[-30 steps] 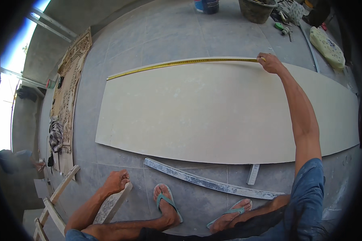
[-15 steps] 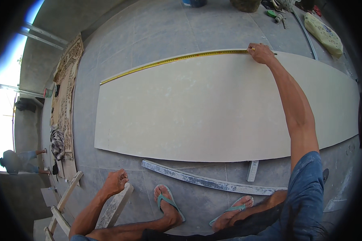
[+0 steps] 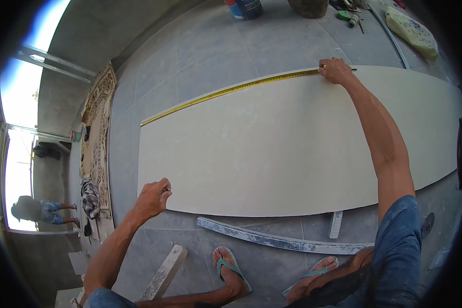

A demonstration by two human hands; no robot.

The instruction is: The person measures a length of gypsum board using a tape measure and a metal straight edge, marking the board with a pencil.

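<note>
A large off-white board lies on the grey tiled floor. A yellow tape measure runs along its far edge from the left corner. My right hand is closed on the tape at its right part, arm stretched across the board; a thin dark stick pokes out beside the fingers. My left hand hangs over the board's near left corner, fingers curled together; what they hold, if anything, I cannot make out. Below the board lie a long whitish-stained metal bar and a pale timber piece, beside my sandalled feet.
Buckets, tools, a bag and a thin metal strip sit at the back. On the left lie a patterned mat and bundled checked cloth. Another person stands near the bright opening.
My left hand has risen from beside the timber to the board's near left corner. My right hand shifted slightly left along the far edge. The view has tilted, showing more of the other person.
</note>
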